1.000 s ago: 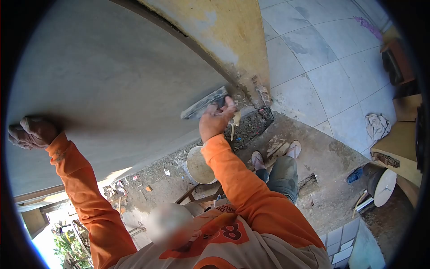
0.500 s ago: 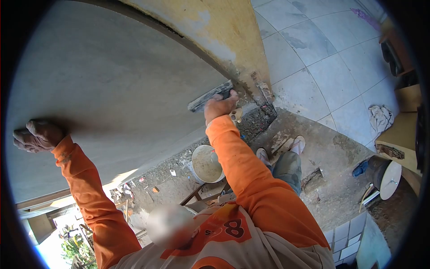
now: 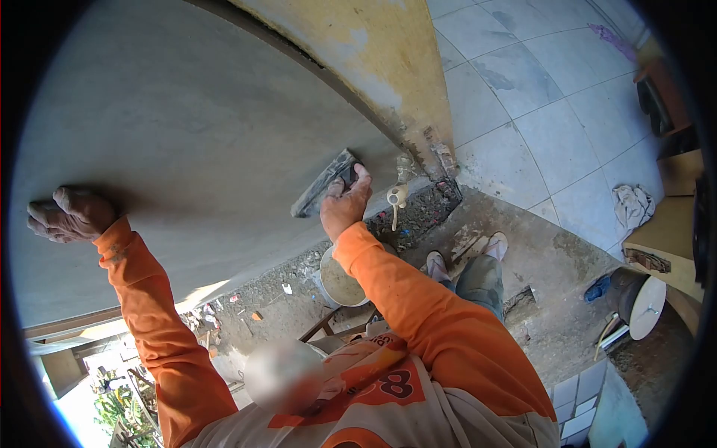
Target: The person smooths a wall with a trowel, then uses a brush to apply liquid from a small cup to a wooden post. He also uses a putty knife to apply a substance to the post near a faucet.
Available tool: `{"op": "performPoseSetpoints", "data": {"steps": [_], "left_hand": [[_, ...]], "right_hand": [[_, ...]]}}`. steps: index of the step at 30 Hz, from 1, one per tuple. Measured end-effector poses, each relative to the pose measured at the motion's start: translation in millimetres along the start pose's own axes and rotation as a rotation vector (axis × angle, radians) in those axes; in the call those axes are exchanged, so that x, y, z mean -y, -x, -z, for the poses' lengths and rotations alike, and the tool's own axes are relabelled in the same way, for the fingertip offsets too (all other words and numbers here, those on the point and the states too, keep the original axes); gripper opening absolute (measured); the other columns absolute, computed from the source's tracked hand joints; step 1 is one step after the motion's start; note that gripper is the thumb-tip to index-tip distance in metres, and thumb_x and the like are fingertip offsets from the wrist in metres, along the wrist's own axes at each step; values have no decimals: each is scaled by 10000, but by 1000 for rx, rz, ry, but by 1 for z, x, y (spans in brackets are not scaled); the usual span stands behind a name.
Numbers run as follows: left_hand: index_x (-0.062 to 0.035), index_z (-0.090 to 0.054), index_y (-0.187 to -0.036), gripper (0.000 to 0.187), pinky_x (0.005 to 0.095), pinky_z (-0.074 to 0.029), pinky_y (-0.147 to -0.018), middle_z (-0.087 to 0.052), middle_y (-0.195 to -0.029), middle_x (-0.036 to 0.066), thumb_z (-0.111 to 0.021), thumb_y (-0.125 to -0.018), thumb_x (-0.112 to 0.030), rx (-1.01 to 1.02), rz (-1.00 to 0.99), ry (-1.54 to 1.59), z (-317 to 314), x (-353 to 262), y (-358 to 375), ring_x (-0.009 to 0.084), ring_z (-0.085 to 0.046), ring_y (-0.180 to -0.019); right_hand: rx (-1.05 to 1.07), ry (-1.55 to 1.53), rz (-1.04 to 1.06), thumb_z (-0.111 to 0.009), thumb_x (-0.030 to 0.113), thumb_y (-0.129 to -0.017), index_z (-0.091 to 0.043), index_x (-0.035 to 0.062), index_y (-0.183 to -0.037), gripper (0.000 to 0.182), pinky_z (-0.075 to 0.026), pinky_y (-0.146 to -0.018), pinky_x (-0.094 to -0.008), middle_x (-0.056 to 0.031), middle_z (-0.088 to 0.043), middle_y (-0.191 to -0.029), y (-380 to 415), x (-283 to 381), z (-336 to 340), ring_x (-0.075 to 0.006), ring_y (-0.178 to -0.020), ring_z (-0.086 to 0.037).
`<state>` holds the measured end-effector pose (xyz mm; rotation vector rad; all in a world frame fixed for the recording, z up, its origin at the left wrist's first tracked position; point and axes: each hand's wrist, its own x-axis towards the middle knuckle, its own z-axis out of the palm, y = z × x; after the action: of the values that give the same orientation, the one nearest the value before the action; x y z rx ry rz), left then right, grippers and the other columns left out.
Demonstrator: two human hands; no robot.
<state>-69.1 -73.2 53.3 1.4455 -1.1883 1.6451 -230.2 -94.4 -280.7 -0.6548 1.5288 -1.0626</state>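
A smooth grey plastered wall (image 3: 187, 127) fills the upper left of the head view. My right hand (image 3: 345, 203) is closed round the handle of a plastering float (image 3: 326, 183), whose long, mortar-smeared blade lies along the plaster. Farther left, my left hand (image 3: 78, 215) rests by the wall, fingers loosely bent and apart, with nothing seen in it. Just right of the float, a pale tap (image 3: 396, 196) sticks out near the wall's lower corner. Partly behind my right sleeve stands a bucket (image 3: 340, 280) with greyish residue inside.
A yellow, patchy wall edge (image 3: 396, 67) borders the plaster. Beyond it lies a white tiled floor (image 3: 515, 157) with a crumpled cloth (image 3: 633, 205). Rubble (image 3: 418, 213) runs along the wall's foot. A round-topped drum-like object (image 3: 646, 306) stands at the right, on rough concrete.
My right hand and the float have moved left and slightly down along the wall, away from the corner, uncovering the tap. My left hand stays at nearly the same place.
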Motion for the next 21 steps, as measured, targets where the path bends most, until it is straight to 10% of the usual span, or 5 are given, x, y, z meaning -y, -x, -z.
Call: {"op": "performPoseSetpoints", "data": {"steps": [6, 11, 16, 21], "left_hand": [[-64, -374, -1336, 715, 502, -177, -1037, -292, -1383, 228, -393, -818, -556, 9, 72, 6, 3, -5, 0, 361, -246, -1293], [-61, -426, -1299, 667, 499, -182, -1037, -336, -1363, 233, -427, -815, -519, -45, 90, 0, 2, -5, -2, 352, -269, -1286], [-35, -510, -1180, 523, 459, -334, -930, -480, -1165, 232, -482, -819, -412, -82, -152, -95, -3, 25, -2, 349, -418, -1115], [11, -424, -1270, 534, 405, -260, -1012, -417, -1290, 212, -402, -880, -354, -91, -253, -129, -6, 43, -1, 345, -361, -1214]], "right_hand": [[-67, -448, -132, -437, 46, -847, -304, -9, -1278, 454, -408, -901, -397, -258, -394, -1160, -39, 35, 26, -331, -1029, -485], [403, -86, 506, -525, 45, -819, -452, 24, -1199, 388, -423, -869, -384, -198, -439, -1117, 61, 38, 35, -289, -1008, -494], [411, -287, 531, -427, -31, -861, -447, -17, -1203, 343, -447, -828, -275, -98, -549, -1083, -45, 48, 120, -154, -949, -547], [709, -133, 674, -414, -38, -862, -446, -45, -1204, 344, -426, -867, -265, -97, -543, -1106, -103, 60, 134, -147, -986, -534]]}}
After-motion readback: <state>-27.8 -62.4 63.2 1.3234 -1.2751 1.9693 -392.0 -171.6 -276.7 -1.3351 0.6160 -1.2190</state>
